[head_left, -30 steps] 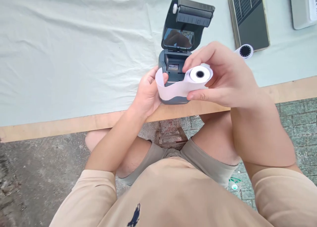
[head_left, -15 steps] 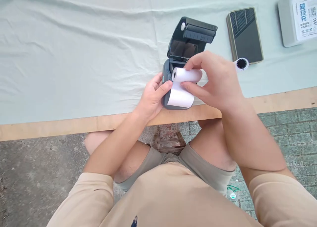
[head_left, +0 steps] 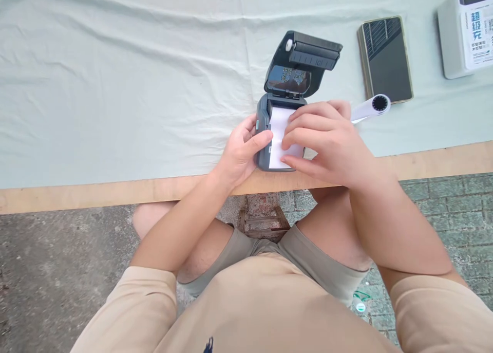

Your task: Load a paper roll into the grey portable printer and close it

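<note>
A small dark grey printer (head_left: 263, 137) sits at the table's near edge with its lid (head_left: 302, 60) swung up and back. A white paper roll (head_left: 278, 132) lies in its bay, with a strip of paper drawn forward over the front. My left hand (head_left: 241, 152) clasps the printer's left side, thumb on its top edge. My right hand (head_left: 327, 142) lies over the roll, fingers pressing the paper down; most of the roll is hidden under them.
A pale cloth (head_left: 115, 86) covers the table, with a bare wooden strip (head_left: 96, 193) along the near edge. Behind my right hand lie a white tube with a black end (head_left: 372, 108), a dark flat device (head_left: 385, 57) and a white box (head_left: 464, 34).
My right hand has brought the roll down from above the printer into its bay and now presses on it. The left hand shifted from the paper's end to the printer's side.
</note>
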`<state>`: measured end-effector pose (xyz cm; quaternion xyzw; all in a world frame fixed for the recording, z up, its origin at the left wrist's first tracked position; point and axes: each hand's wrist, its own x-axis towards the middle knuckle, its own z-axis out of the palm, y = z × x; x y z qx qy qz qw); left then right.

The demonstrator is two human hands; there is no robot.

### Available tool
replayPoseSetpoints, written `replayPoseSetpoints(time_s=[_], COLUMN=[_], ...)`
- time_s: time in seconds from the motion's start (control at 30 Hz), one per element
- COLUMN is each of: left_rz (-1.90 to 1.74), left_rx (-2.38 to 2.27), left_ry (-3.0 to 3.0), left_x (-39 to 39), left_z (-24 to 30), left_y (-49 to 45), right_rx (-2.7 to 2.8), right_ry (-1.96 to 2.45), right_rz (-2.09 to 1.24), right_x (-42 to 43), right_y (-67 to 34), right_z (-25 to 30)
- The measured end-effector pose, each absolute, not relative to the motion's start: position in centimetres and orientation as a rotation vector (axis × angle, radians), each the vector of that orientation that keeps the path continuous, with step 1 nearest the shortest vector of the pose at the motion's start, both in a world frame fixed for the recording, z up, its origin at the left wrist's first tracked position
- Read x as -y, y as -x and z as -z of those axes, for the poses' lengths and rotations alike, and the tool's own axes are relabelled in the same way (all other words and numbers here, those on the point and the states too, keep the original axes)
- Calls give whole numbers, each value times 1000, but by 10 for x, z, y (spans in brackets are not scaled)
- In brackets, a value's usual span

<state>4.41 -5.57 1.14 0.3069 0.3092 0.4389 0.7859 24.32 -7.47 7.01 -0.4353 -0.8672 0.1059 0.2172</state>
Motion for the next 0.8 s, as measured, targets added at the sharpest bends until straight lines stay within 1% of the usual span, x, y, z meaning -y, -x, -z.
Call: replayPoseSetpoints(time_s=[0.1, 0.2, 0.27, 0.33, 0.5, 0.63, 0.8], left_rz=[-942, -931, -920, -908, -904, -942, -1000], left_rx=[-646, -688, -712, -720, -743, -711, -658], left_ry=[-725, -802, -853, -896, -944, -976, -936], left_x=[53, 51, 50, 50, 50, 51, 54], left_z=[-4, 3, 6, 9, 13, 15, 11], left_y=[-43, -42, -41, -40, -38, -38, -39], right_rx=[2372, 2174, 2003, 1932, 1870, 1819, 1716], right_ry=[1116, 986, 1008, 1059, 1043, 1178, 1304], right_rz=[-214, -92, -15, -22, -246, -413, -753], right_x=[75, 65, 56, 49, 54, 66, 68], right_y=[-244, -248, -250, -249, -239, -232, -231], right_z=[-61, -59, -61, -62, -60, -48, -27])
